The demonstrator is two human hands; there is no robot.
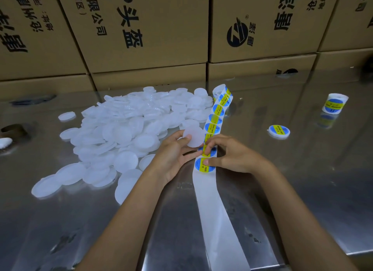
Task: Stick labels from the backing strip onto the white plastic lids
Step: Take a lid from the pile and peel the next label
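Here, on a steel table point(302, 170) before cartons point(141, 28) — left hand point(171, 157) grips a lid point(193, 136), right hand point(228, 155) pinches a label point(207, 150).

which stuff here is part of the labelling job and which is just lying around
Job:
held lid in left hand
label strip under right hand
lid pile
labelled lid

Lying about:
spare label roll
boxes
brown ring

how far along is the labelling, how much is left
Early on. Done: one labelled lid lies alone on the steel table. In hand: the left hand holds a blank lid while the right hand peels a label. Left: the large pile of blank lids.
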